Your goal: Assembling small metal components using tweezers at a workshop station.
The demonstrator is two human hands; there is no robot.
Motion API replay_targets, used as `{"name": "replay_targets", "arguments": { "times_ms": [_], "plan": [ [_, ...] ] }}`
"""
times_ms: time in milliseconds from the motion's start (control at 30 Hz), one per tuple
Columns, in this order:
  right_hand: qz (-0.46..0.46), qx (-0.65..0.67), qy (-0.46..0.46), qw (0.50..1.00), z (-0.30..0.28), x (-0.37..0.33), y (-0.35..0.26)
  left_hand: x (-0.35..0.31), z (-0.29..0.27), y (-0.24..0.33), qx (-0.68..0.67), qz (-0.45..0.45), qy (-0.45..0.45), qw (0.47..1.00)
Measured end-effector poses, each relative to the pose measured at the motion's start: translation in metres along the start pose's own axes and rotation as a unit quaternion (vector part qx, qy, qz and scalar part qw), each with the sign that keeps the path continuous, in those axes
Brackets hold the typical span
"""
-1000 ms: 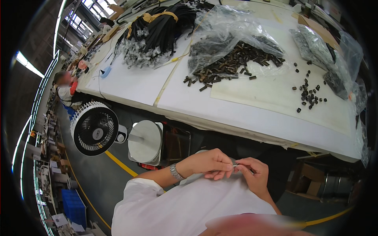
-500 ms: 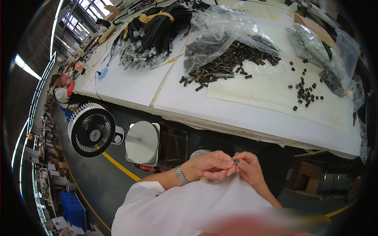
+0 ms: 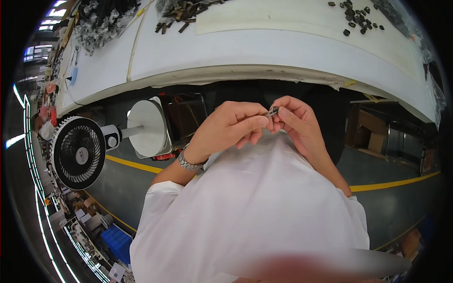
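My left hand, with a metal watch on its wrist, and my right hand meet in front of my white-clad chest, below the table edge. Right thumb and fingers pinch a small dark piece, apparently like the short dark pieces scattered at the right of the table. My left thumb and forefinger are closed against its left side, on something small and greyish that is too tiny to name. The other fingers of both hands curl underneath, partly hidden.
Ahead runs a white table bearing a pile of brown tube pieces and plastic-wrapped black strips. A fan and a round white stool stand to my left. Cardboard boxes sit beneath the table at right.
The view has tipped downward, so table and hands appear higher in the picture. Both hands stay together at the small dark piece, with the fingers slightly shifted.
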State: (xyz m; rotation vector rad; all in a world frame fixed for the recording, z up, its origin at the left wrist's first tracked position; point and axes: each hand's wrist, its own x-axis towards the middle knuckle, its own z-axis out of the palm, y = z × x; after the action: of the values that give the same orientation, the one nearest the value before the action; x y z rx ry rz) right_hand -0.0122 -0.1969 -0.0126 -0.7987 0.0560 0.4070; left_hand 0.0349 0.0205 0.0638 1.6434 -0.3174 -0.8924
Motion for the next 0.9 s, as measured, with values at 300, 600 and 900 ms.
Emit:
{"name": "replay_targets", "arguments": {
  "times_ms": [300,600,900],
  "plan": [
    [0.019,-0.009,0.009,1.0,-0.002,0.002,0.001,0.004,0.002,-0.005,0.099,0.029,0.051,0.993],
    [-0.056,-0.104,0.045,0.992,0.019,-0.002,-0.011,0.014,-0.011,-0.02,-0.177,-0.049,-0.083,0.98],
    [-0.1,-0.19,-0.012,0.977,0.019,-0.011,-0.006,0.001,-0.008,-0.036,-0.291,-0.043,-0.14,0.945]
  ]
}}
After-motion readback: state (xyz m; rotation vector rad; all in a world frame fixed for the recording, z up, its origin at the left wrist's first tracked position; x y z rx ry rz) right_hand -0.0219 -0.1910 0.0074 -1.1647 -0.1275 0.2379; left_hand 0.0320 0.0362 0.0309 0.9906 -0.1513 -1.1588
